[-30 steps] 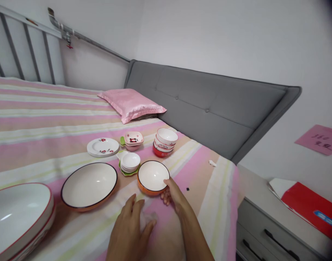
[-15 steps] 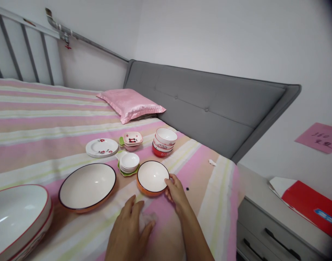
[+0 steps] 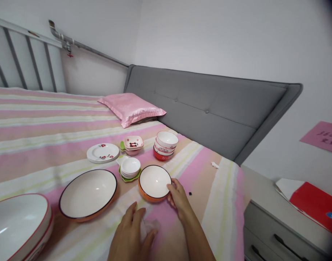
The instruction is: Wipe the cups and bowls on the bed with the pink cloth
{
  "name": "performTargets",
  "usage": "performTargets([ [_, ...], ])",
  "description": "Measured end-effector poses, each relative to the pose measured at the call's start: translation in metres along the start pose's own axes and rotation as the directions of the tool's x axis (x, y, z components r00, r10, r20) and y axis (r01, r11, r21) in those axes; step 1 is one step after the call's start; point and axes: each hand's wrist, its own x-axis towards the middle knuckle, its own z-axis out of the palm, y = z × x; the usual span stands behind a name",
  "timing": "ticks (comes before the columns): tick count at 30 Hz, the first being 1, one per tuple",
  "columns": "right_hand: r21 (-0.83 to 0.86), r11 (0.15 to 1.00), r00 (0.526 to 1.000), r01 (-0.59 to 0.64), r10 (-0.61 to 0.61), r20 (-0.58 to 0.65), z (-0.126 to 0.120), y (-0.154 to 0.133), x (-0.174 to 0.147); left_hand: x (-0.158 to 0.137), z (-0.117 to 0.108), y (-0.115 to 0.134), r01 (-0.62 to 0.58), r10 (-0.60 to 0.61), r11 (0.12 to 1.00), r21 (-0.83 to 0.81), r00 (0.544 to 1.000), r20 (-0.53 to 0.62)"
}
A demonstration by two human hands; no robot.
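My right hand (image 3: 178, 195) grips the near right rim of a small orange bowl (image 3: 155, 182) with a white inside and dark rim; the bowl rests upright on the bed, slightly tilted. Lower down, my left hand (image 3: 132, 232) curls loosely around a crumpled whitish tissue (image 3: 149, 227), apart from the bowl. Left of the bowl stand small white dishes (image 3: 131, 165) on a green leaf-shaped dish (image 3: 129, 179). Behind it is a stack of red and white bowls (image 3: 166, 145). A larger orange bowl (image 3: 88, 194) sits to the left.
A big red-rimmed bowl (image 3: 17, 221) fills the lower left. Flowered plates (image 3: 103, 152) and pink square dishes (image 3: 133, 142) lie further back on the striped bedsheet (image 3: 46, 145). Beyond are a pink pillow (image 3: 133, 108) and grey headboard (image 3: 193, 94). A nightstand (image 3: 264, 188) stands right.
The camera has tipped slightly, so everything sits a little lower in view. Both hands keep nearly the same pose, the right still on the bowl's rim.
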Motion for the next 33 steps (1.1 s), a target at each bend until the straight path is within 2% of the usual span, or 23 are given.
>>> performTargets([
  [11, 0.011, 1.0, 1.0, -0.022, 0.022, 0.023, 0.0001, -0.0006, -0.0019, -0.001, 0.0014, -0.0015, 0.016, -0.017, 0.999, -0.039, 0.999, -0.035],
  [20, 0.014, 1.0, 0.999, -0.025, 0.025, 0.035, -0.0004, 0.0044, -0.0008, -0.0012, 0.0001, -0.0003, 0.02, -0.021, 0.999, -0.035, 1.0, -0.017],
  [27, 0.009, 1.0, 0.999, -0.029, 0.029, 0.031, -0.0006, 0.0027, -0.0023, 0.0015, -0.0023, -0.0043, 0.026, -0.023, 0.999, -0.044, 0.997, 0.079],
  [33, -0.007, 0.999, 0.999, -0.043, 0.043, 0.021, -0.0001, -0.0008, -0.0042, -0.0013, 0.0029, -0.0032, -0.01, 0.01, 1.0, -0.003, 0.999, -0.032],
])
